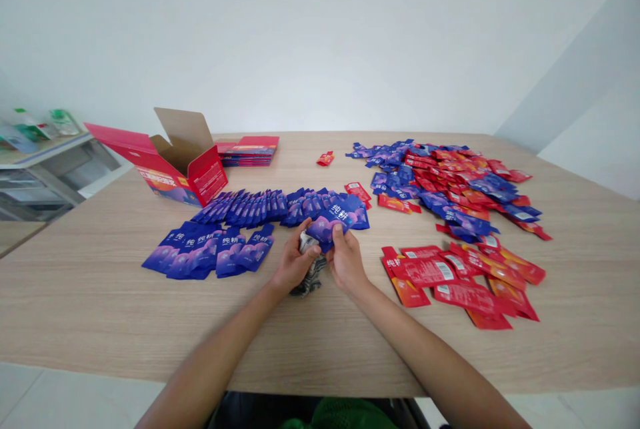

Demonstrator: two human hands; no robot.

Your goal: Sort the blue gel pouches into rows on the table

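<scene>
My left hand (295,261) and my right hand (345,259) meet at the middle of the wooden table (100,295). Together they hold a blue sachet (327,225) by its near edge, above a crumpled grey cloth (311,275) that my left hand also touches. Just beyond lies an overlapping row of blue sachets (280,205), and a second fan of blue sachets (210,252) lies to the left. A group of red sachets (460,279) lies to the right of my right hand.
An open red carton (170,162) stands at the back left, with a flat stack of cartons (247,150) behind it. A mixed heap of red and blue sachets (450,182) fills the back right. One red sachet (325,159) lies alone. A shelf unit (45,162) stands at far left.
</scene>
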